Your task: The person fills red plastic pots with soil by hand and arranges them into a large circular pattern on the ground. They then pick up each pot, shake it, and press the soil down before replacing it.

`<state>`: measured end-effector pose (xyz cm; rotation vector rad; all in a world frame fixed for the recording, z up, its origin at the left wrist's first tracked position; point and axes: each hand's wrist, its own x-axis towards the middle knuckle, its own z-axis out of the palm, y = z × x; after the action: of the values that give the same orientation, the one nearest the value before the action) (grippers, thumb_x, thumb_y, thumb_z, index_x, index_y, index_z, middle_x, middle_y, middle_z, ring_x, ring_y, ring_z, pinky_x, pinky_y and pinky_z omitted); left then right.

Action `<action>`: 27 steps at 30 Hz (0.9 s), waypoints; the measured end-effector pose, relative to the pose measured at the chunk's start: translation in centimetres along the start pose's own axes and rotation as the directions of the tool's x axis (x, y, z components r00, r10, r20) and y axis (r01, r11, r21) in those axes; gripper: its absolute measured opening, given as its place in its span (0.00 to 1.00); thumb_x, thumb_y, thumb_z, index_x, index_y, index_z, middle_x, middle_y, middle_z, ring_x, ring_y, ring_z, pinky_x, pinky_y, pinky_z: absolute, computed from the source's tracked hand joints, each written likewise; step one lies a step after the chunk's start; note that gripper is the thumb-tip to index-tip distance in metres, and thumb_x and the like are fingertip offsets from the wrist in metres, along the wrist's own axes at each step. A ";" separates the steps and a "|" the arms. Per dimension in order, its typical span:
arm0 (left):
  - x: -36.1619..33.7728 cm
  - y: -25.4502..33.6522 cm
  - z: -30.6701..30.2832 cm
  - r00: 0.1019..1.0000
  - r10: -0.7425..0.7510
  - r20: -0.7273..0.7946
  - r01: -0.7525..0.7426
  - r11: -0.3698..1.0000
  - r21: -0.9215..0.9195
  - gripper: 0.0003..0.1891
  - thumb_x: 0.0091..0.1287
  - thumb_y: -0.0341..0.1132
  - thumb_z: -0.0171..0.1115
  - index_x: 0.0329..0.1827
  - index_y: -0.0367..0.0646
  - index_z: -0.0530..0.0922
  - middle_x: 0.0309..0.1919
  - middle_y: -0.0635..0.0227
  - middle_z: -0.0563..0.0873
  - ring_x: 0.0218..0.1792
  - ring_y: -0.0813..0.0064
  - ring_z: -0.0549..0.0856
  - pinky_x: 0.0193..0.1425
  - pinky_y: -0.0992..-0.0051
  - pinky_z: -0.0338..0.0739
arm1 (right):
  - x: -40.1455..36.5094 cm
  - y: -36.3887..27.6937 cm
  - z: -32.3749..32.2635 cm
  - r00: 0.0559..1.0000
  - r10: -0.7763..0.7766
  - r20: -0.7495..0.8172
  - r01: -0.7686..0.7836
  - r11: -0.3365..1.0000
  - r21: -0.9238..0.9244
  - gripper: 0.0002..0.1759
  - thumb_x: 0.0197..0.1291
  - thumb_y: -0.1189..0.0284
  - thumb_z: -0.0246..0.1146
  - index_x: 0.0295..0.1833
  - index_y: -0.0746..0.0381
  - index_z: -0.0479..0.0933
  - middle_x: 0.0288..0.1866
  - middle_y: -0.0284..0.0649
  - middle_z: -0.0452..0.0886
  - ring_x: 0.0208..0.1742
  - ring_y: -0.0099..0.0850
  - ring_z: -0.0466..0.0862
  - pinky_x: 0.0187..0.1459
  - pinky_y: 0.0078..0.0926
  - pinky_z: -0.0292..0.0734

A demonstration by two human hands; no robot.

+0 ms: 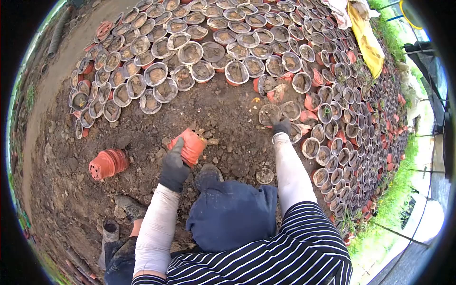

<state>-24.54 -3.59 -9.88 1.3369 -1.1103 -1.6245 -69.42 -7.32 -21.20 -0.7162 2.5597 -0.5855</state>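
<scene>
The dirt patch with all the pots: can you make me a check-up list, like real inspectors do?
Surface: bare brown soil, lumpy, with clods and small stones
Job's things: many soil-filled pots packed close together; a stack of red pots lying on its side
Clutter: a yellow sheet by the pots, far right
Hands: both in dark gloves; left hand holds a red pot; right hand is at the near filled pots, grip unclear
Cables: thin dark lines at the right; cords or poles, can't tell
Surroundings: green grass beyond the pots on the right
</scene>
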 end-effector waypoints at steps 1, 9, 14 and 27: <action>0.1 0.0 0.0 1.000 -0.008 -0.008 0.008 1.000 -0.007 0.22 0.77 0.33 0.44 0.70 0.30 0.62 0.61 0.57 0.77 0.59 0.70 0.78 0.65 0.71 0.70 | 0.1 -0.5 -0.1 1.000 0.023 -0.008 -0.023 1.000 -0.016 0.39 0.43 0.47 0.73 0.53 0.67 0.76 0.49 0.55 0.82 0.51 0.48 0.83 0.52 0.39 0.77; -1.0 6.1 1.4 0.996 -0.057 -0.068 0.064 0.992 0.109 0.26 0.74 0.42 0.52 0.65 0.27 0.66 0.58 0.56 0.78 0.56 0.69 0.78 0.62 0.73 0.71 | -5.5 -9.8 -1.9 0.795 -0.603 0.061 0.597 0.797 0.093 0.16 0.45 0.68 0.66 0.40 0.63 0.78 0.35 0.52 0.82 0.39 0.50 0.83 0.42 0.41 0.76; 0.2 8.3 5.3 0.925 0.232 -0.302 -0.086 0.899 0.430 0.20 0.70 0.41 0.58 0.55 0.31 0.76 0.52 0.57 0.82 0.55 0.68 0.79 0.60 0.70 0.71 | -15.1 -16.2 -0.6 0.709 -0.687 0.162 0.639 0.722 0.266 0.13 0.47 0.73 0.61 0.41 0.62 0.76 0.33 0.51 0.81 0.36 0.48 0.82 0.39 0.39 0.76; 0.3 9.5 2.1 0.934 0.216 -0.285 -0.125 0.944 0.307 0.20 0.62 0.35 0.62 0.56 0.36 0.76 0.49 0.54 0.83 0.51 0.57 0.82 0.61 0.66 0.71 | -24.1 -21.2 -5.5 0.532 -0.487 0.693 -0.404 0.574 0.713 0.17 0.69 0.64 0.54 0.55 0.65 0.74 0.54 0.41 0.77 0.54 0.29 0.77 0.56 0.29 0.73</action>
<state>-26.46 -6.80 -0.89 1.5695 -1.2544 -1.1042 -45.17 -8.77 0.47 -0.4937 1.0629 -1.0241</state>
